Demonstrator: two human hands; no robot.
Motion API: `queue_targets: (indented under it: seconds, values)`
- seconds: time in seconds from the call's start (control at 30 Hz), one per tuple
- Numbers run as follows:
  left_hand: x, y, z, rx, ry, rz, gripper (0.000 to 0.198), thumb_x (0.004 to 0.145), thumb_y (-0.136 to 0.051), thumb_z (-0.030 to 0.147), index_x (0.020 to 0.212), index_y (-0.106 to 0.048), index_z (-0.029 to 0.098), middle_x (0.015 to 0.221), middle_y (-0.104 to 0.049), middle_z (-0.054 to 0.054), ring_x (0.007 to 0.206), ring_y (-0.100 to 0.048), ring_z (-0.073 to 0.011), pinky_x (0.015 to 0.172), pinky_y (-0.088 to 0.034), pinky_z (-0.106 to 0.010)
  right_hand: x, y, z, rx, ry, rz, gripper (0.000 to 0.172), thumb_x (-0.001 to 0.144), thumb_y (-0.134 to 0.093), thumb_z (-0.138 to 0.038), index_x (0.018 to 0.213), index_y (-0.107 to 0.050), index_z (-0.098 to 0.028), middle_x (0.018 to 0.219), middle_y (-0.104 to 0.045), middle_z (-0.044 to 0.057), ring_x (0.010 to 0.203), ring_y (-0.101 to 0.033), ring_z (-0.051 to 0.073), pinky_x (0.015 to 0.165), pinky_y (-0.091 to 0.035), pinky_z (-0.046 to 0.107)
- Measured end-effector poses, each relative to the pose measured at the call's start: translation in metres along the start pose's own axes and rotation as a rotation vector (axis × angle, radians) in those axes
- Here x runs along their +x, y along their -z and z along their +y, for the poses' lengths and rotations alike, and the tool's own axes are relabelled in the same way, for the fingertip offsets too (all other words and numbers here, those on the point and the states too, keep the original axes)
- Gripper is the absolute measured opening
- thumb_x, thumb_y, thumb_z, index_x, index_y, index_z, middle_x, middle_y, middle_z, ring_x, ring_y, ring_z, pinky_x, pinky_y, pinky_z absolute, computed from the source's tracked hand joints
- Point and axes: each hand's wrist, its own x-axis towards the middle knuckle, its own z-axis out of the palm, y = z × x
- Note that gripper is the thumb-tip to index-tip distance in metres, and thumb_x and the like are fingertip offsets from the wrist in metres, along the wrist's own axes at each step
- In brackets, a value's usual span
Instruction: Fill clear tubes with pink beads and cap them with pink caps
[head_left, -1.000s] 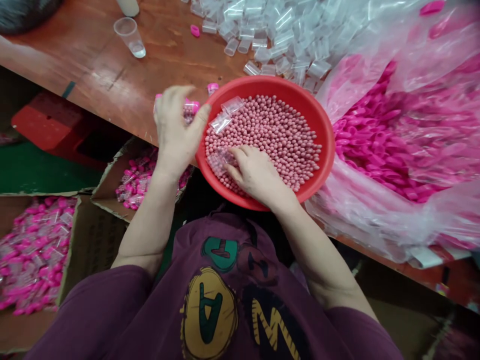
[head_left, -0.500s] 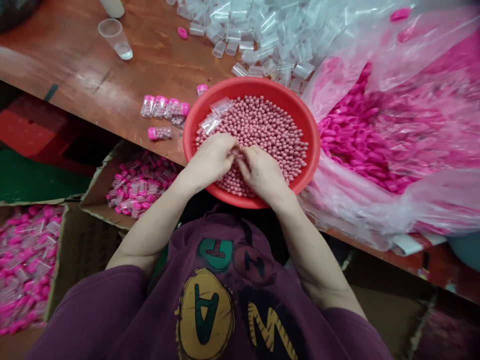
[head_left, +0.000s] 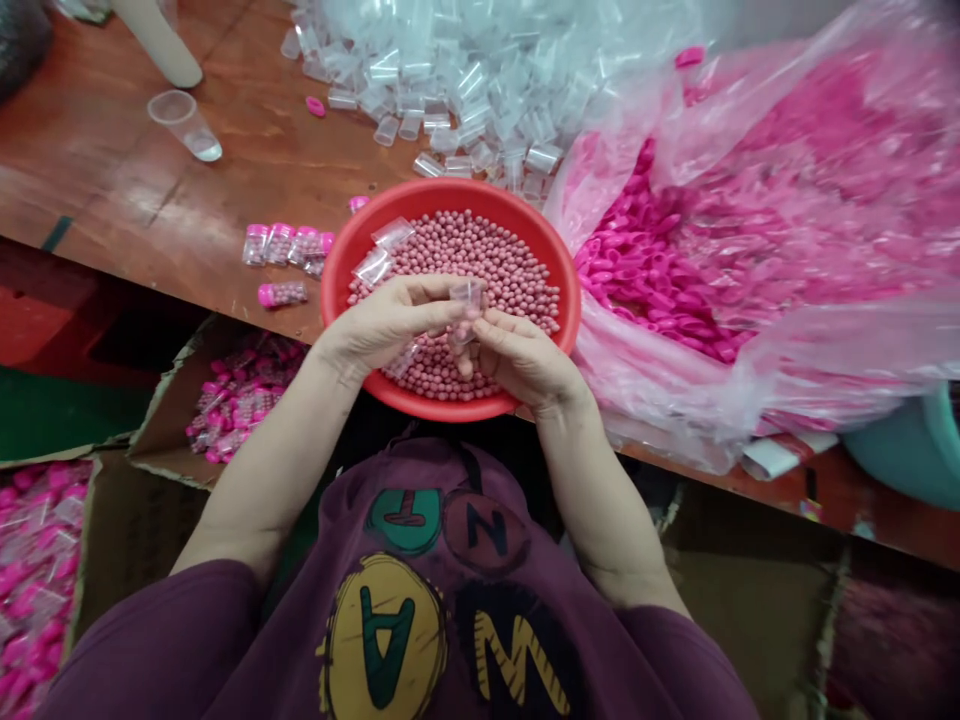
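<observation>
Above the red bowl [head_left: 564,300] of small pink beads [head_left: 480,250], my two hands meet. My left hand [head_left: 390,318] is closed, pinching a small clear plastic bottle [head_left: 468,294] between thumb and fingers. My right hand [head_left: 525,355] is closed too, its fingertips on the lower end of that clear plastic. Whether there are beads inside it or a second bottle there, I cannot tell. Clear empty bottles [head_left: 375,266] rest on the beads at the bowl's left side. Left of the bowl, filled bottles with pink caps [head_left: 280,243] lie in a group, with another filled bottle [head_left: 283,294] just in front.
A heap of clear bottles [head_left: 450,100] lies behind the bowl. To the right, a plastic bag [head_left: 750,400] holds pink caps [head_left: 637,270]. Below the table's left edge are cardboard boxes [head_left: 124,520] of filled bottles. A clear cup [head_left: 187,125] lies at the back left.
My hands have risen from the beads, and a clear bottle now shows between the fingers. The whole view has shifted, so the bowl and table appear farther left.
</observation>
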Motion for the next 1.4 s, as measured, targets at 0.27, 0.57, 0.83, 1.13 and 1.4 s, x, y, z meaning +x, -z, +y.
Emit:
queue_targets:
  seconds: [0.27, 0.57, 0.83, 1.13, 1.4]
  values:
    - [0.032, 0.005, 0.013, 0.715, -0.211, 0.028, 0.036, 0.088, -0.089, 0.04, 0.117, -0.087, 0.019, 0.11, -0.081, -0.008, 0.1, -0.073, -0.0232, 0.097, -0.061, -0.039, -0.018, 0.015, -0.002, -0.271, 0.21, 0.321, 0.038, 0.103, -0.08, -0.058, 0.124, -0.074, -0.027, 0.105, -0.078, 0.001, 0.073, -0.07, 0.012, 0.067, -0.061, 0.026]
    - [0.065, -0.04, -0.007, 1.835, 0.016, -0.351, 0.047, 0.103, -0.04, 0.003, 0.123, -0.083, 0.002, 0.127, -0.076, -0.025, 0.12, -0.075, -0.0345, 0.098, -0.057, -0.042, -0.065, 0.174, -0.06, -1.316, 0.121, 1.257, 0.033, 0.106, -0.055, -0.016, 0.122, -0.084, -0.014, 0.111, -0.085, 0.016, 0.107, -0.083, 0.03, 0.107, -0.065, 0.048]
    - [0.082, -0.054, -0.024, 1.084, -0.117, -0.279, 0.012, 0.094, -0.071, 0.021, 0.097, -0.08, 0.015, 0.1, -0.077, -0.009, 0.091, -0.068, -0.0227, 0.09, -0.053, -0.035, -0.046, 0.211, -0.041, -1.589, -0.478, 1.12, 0.036, 0.107, -0.062, -0.025, 0.13, -0.081, -0.005, 0.151, -0.067, 0.035, 0.131, -0.073, 0.043, 0.113, -0.055, 0.058]
    - [0.016, -0.034, 0.003, -0.153, 0.216, -0.062, 0.026, 0.1, -0.077, 0.034, 0.12, -0.081, 0.016, 0.108, -0.082, -0.011, 0.099, -0.079, -0.0204, 0.089, -0.066, -0.035, -0.043, 0.23, -0.034, -1.33, -0.118, 1.267, 0.048, 0.077, -0.083, 0.003, 0.065, -0.05, -0.03, 0.069, -0.041, -0.009, 0.074, -0.031, 0.017, 0.089, -0.037, 0.043]
    - [-0.016, -0.042, -0.014, -0.444, 0.258, 0.216, 0.028, 0.109, -0.059, 0.031, 0.13, -0.073, 0.019, 0.106, -0.084, -0.011, 0.09, -0.084, -0.0207, 0.075, -0.067, -0.03, -0.032, 0.196, -0.048, -1.244, 0.351, 1.447, 0.047, 0.09, -0.063, 0.005, 0.076, -0.045, -0.036, 0.083, -0.06, 0.004, 0.084, -0.054, 0.024, 0.098, -0.045, 0.046]
